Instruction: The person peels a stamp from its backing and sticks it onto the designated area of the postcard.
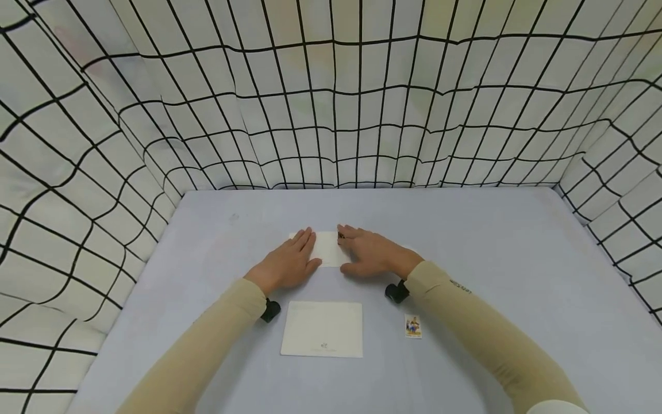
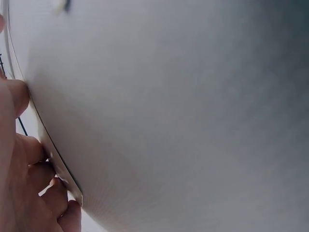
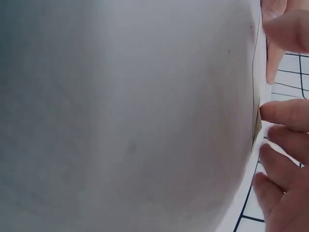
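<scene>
A white envelope [image 1: 328, 248] lies flat under both hands at the middle of the table. My left hand [image 1: 291, 261] rests on its left part with the fingers extended. On the right part, my right hand [image 1: 373, 251] touches it with extended fingertips. A small dark printed patch [image 1: 341, 235], possibly a stamp, shows among the right fingers near the envelope's top edge; most of it is hidden. In the wrist views, the left fingers [image 2: 34, 150] and right fingers [image 3: 285, 116] bear down along the thin edge of the envelope.
Closer to me lies a second white envelope [image 1: 322, 329] with a small mark near its lower edge. Right of it, a colourful stamp [image 1: 413, 326] lies face up on the pale table [image 1: 248, 368]. Black netting [image 1: 336, 92] over white cloth surrounds the back and sides.
</scene>
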The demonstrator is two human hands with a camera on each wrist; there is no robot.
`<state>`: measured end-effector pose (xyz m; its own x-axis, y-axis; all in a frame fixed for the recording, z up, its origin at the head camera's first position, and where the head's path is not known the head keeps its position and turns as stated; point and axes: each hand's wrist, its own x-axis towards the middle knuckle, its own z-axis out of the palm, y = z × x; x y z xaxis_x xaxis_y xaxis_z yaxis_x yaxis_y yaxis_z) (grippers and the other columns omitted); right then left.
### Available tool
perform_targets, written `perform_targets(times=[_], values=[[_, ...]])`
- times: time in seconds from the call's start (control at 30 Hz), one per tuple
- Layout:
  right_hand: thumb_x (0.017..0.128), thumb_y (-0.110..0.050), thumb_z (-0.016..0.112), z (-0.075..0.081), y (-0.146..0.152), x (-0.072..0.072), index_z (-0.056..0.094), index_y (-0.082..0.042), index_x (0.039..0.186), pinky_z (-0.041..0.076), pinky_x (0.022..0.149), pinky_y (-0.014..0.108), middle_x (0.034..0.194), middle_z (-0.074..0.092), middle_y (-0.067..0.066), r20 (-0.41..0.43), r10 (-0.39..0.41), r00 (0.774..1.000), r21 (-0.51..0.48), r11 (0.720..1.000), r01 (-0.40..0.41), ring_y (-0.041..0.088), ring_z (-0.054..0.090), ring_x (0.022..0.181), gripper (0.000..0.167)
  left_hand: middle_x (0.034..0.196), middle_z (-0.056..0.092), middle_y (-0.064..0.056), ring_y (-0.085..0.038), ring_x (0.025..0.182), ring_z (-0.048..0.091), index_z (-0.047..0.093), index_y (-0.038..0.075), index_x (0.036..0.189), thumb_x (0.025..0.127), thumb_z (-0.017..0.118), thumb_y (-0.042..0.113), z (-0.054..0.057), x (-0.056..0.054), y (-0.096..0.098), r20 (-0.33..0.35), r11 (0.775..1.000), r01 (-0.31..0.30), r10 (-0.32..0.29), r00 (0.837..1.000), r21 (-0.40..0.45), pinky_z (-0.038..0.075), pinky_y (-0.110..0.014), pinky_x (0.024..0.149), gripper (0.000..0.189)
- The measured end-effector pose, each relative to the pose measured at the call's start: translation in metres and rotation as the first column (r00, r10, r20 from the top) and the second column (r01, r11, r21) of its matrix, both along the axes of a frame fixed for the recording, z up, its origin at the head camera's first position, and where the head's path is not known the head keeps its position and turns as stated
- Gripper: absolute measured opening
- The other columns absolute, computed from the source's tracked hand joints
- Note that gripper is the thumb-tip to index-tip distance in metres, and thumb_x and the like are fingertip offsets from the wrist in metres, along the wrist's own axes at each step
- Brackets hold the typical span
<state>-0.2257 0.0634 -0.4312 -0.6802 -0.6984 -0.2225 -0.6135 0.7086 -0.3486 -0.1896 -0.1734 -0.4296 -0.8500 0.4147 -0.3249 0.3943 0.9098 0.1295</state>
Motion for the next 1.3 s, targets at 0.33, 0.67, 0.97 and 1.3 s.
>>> perform_targets(times=[0.33,0.67,0.97,1.3], values=[[0.098,-0.042,0.061,0.001,0.000,-0.006,0.033,-0.006,0.161,0.019,0.135,0.049,0.174,0.022,0.009,0.079,0.020,0.997,0.027,0.999,-0.022,0.024,0.021,0.163,0.079,0.175,0.006,-0.019,-0.036,0.164,0.010,0.010,-0.002,0.164,0.113,0.031,0.044,-0.004,0.000,-0.001,-0.017,1.000,0.005,-0.005,1.000,0.000,0.019,-0.050,0.135,0.072],[0.098,-0.042,0.064,0.004,0.003,0.001,0.032,-0.004,0.161,0.022,0.134,0.051,0.174,0.019,0.010,0.084,0.021,0.996,0.041,0.999,-0.025,0.028,0.023,0.162,0.080,0.175,0.007,-0.019,-0.035,0.164,0.010,0.010,-0.002,0.164,0.113,0.031,0.044,-0.001,0.001,0.000,-0.006,1.000,0.005,-0.005,1.000,-0.025,0.019,-0.049,0.135,0.073],[0.099,-0.045,0.062,0.001,0.000,0.003,0.028,-0.004,0.162,0.021,0.134,0.049,0.175,0.014,0.010,0.093,0.031,0.995,0.031,0.999,-0.034,0.027,0.017,0.164,0.083,0.175,0.007,-0.019,-0.035,0.164,0.010,0.011,-0.003,0.164,0.113,0.031,0.044,0.001,0.000,-0.003,0.002,0.999,-0.004,0.004,1.000,-0.033,0.019,-0.048,0.135,0.072],[0.097,-0.040,0.061,0.013,-0.004,-0.003,0.043,-0.004,0.156,0.025,0.133,0.051,0.170,0.031,0.013,0.027,0.044,0.999,0.089,0.995,-0.046,0.036,0.033,0.158,0.072,0.176,0.006,-0.018,-0.034,0.165,0.009,0.009,-0.001,0.165,0.113,0.032,0.044,0.003,-0.001,0.000,0.021,0.999,0.001,0.000,1.000,-0.040,0.017,-0.046,0.136,0.073]])
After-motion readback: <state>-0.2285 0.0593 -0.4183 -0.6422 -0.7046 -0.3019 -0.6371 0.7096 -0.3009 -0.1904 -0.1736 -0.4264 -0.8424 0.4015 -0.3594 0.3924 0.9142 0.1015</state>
